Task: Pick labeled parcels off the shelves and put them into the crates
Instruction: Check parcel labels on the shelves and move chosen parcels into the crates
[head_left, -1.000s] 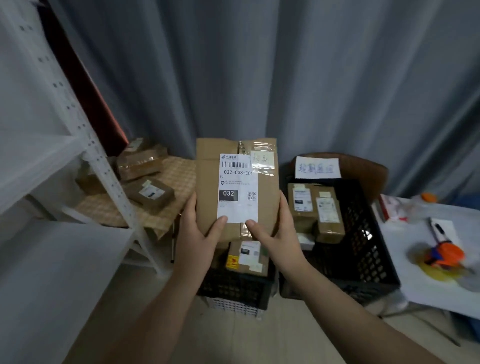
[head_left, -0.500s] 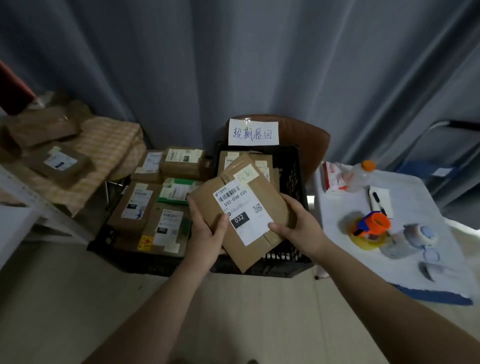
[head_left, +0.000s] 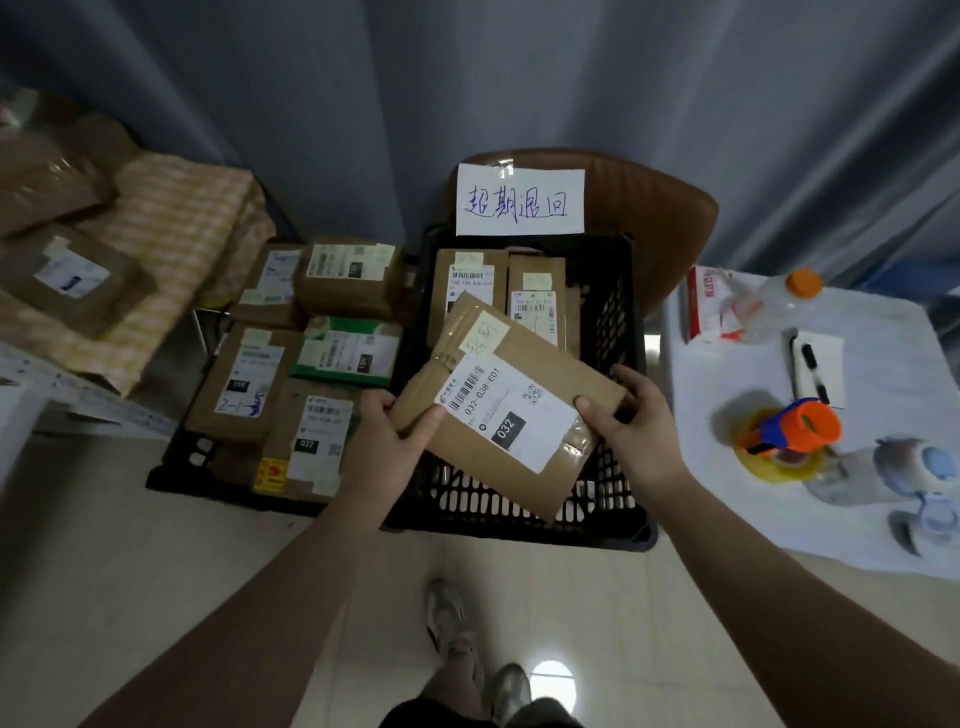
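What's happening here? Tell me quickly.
A person holds a brown parcel labeled 032-038-E01, gripping it with the left hand and right hand. It is tilted above the right crate, the one with a handwritten sign at its back, and has not been set down yet. That crate already holds two parcels at its back. The left crate is packed with parcels.
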